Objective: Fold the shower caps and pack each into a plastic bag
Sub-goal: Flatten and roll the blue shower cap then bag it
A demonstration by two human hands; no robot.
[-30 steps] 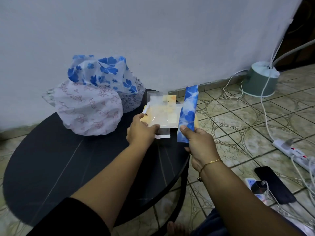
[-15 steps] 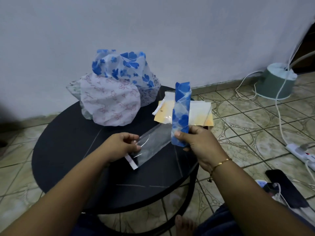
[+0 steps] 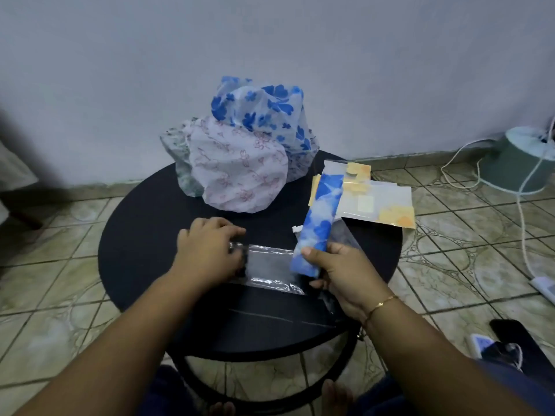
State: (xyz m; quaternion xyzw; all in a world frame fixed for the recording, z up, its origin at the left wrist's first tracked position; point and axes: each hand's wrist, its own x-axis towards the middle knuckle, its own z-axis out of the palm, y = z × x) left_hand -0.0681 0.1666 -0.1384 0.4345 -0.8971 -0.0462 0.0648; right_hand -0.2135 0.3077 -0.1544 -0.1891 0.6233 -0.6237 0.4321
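— Blue-flowered, folded into a strip: the shower cap (image 3: 318, 226) stood tilted in my right hand (image 3: 339, 274), pinched at its lower end.

— And the bag?

— Clear plastic bag (image 3: 270, 267) lay flat on the black table (image 3: 144, 235), my left hand (image 3: 207, 253) gripping its mouth, I think. Bagging step; next needed the mouth opened.

right hand (image 3: 345, 274) grips folded blue cap (image 3: 319, 223) | left hand (image 3: 207, 253) holds clear bag (image 3: 270, 270) on black table (image 3: 144, 235)
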